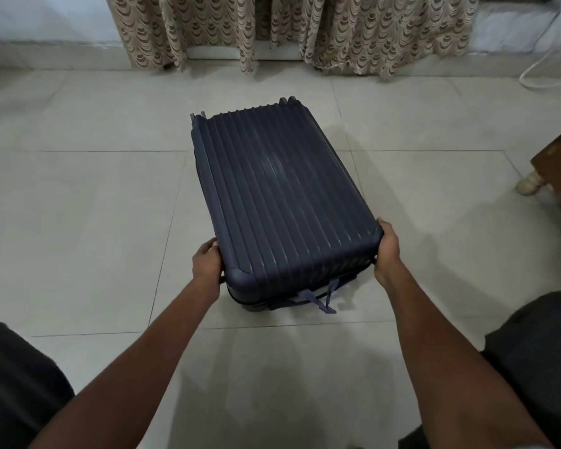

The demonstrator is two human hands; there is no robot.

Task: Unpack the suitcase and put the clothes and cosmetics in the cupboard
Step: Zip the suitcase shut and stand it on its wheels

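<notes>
Task barely started, by the look of it. Navy ribbed hard-shell suitcase (282, 202) lies flat on the tiled floor (88, 222) at centre frame, lid down. The near end shows a slight gap between the two shells with a bit of white visible and two zipper pull tabs (321, 298) hanging loose, so it may be already unzipped, cannot tell for sure. No clothes or cosmetics visible outside it. No cupboard in view. Everything still left: lift the lid, take items out, carry them to the cupboard.

Grip: left hand (208, 262) sits on the near-left corner of the case, at lower centre-left of frame, fingers wrapped against the side of the upper shell, thumb toward the seam. Right hand (387, 251) is on the near-right corner, fingers curled over the edge of the upper shell. Both hands hold the case itself and nothing else. The suitcase lies directly between the two hands, extending away from them toward the top of the frame, wheels (287, 100) at the far end.

Judgement: the hands are placed for raising the lid or shifting the case; which one is unclear.

Surroundings: patterned curtain (370, 37) along the top, wooden furniture with a pale foot (528, 186) at right edge, white cable (544, 72) upper right, person's dark-clothed knees at the lower corners.
</notes>
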